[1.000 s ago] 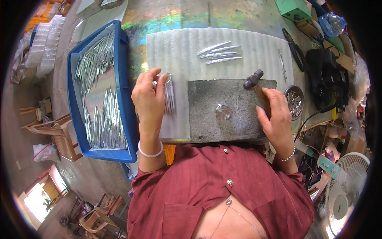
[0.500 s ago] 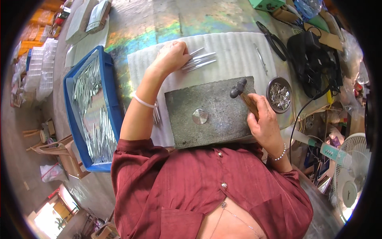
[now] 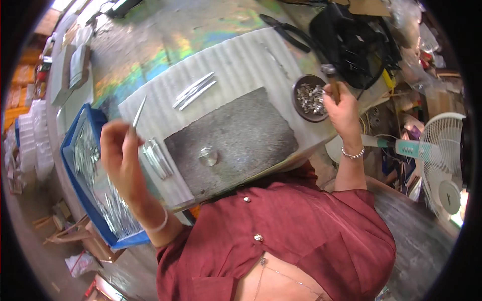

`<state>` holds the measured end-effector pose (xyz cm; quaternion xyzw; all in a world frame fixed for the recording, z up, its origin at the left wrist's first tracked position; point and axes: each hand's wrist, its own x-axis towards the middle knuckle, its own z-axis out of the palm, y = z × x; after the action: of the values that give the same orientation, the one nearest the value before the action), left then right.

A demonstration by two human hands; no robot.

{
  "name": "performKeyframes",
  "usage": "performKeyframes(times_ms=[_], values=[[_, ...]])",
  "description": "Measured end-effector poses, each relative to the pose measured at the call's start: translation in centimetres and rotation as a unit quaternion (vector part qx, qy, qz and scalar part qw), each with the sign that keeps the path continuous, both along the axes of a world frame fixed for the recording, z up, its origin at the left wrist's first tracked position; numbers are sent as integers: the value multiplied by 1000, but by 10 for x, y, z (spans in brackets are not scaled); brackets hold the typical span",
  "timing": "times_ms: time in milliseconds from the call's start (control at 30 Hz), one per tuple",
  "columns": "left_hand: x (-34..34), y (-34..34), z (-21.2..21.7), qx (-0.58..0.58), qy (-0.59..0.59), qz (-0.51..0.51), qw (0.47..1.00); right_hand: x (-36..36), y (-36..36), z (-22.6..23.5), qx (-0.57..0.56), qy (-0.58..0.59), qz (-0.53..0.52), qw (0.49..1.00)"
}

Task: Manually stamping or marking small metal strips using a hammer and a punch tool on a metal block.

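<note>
My left hand (image 3: 120, 153), raised between the blue tray (image 3: 111, 240) and the white foam sheet (image 3: 236, 55), pinches a slim pointed metal piece (image 3: 140, 111), tip upward. In my right hand (image 3: 345, 110) is a small hammer (image 3: 335, 86), held by its wooden handle beside a dark round bowl (image 3: 296, 108) of small shiny metal bits. A dark, rough flat block (image 3: 251, 135) lies on the foam, with a round metal disc (image 3: 208, 156) on its top. Several similar slim pieces (image 3: 195, 92) rest beyond the block, and another group (image 3: 158, 159) lies to its left.
More slim metal pieces fill the tray at the table's left edge. Black-handled pliers (image 3: 285, 33), a thin pointed tool (image 3: 275, 59) and a black bag-like bundle (image 3: 346, 45) lie at the far right. A fan (image 3: 442, 165) stands off the table's right side.
The view has turned. My left hand has come back from the far pieces toward the tray, one piece now in its fingers. My right hand has carried the hammer off the block toward the bowl.
</note>
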<state>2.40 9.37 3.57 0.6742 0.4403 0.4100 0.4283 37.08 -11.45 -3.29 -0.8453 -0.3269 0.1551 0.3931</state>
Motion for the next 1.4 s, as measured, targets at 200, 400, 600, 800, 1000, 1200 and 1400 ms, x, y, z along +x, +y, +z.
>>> performKeyframes(times_ms=[200, 400, 600, 800, 1000, 1200, 1400], values=[[-28, -47, -14, -156, -48, -45, 986, -1, 4, -5, -105, -145, 55, 982], [-38, -72, -9, -205, -20, -49, 977, 3, 10, -18, -149, -175, 69, 971], [-32, -84, 3, -164, 61, -79, 981, 9, 17, -22, -168, -184, 78, 965], [-20, -86, 0, -55, 150, -122, 980, -1, 24, -13, -107, -155, 71, 980], [-14, -84, -14, -15, 182, -139, 973, 4, 26, -23, -129, -174, 77, 973], [-13, -81, -22, -30, 194, -181, 964, 6, 24, -21, -141, -160, 81, 974], [-15, -78, -33, -42, 186, -188, 963, 13, 15, -21, -60, -74, 36, 995]])
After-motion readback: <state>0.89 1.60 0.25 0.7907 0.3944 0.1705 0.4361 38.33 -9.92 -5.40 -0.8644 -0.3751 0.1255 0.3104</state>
